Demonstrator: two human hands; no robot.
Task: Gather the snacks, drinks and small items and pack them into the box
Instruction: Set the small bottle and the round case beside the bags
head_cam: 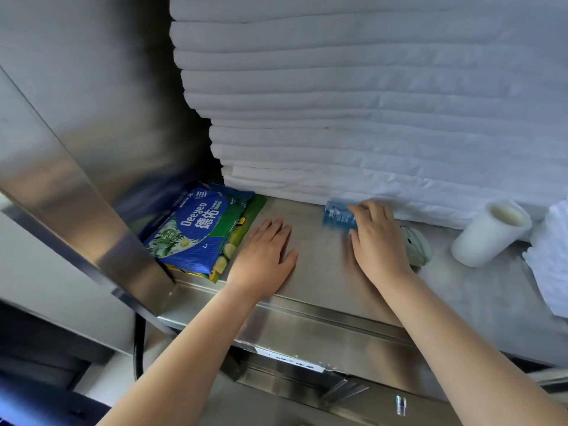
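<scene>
We see a steel counter (319, 272) with a tall stack of folded white cloth (368, 103) filling the far side, from 11 to 2 o'clock in the view.

Our left hand (264, 256) lies palm down on the bare metal near the middle. Its fingers (273, 229) are straight and slightly apart, pointing toward 12 o'clock, and they hold nothing.

At 9 o'clock from that hand, just beside it, a blue Deeyeo pack (196, 229) lies flat in the corner against the steel side wall. It rests on top of a green pack (252, 210), whose edge shows along its 3 o'clock side.

Our right hand (376, 241) sits at 3 o'clock from the left one, apart from it. Its fingers (368, 210) are curled and clamped on a small blue packet (336, 215), which sticks out toward 10 o'clock of the hand, close to the foot of the cloth stack. The packet is blurred, so we cannot read its print or tell whether it touches the counter.

A pale green rounded object (418, 244) shows just past the right hand at its 3 o'clock, partly hidden by it. Farther toward 3 o'clock a white roll (488, 235) lies tilted on its side, and a crumpled white sheet (553, 256) lies at the view's edge.
</scene>
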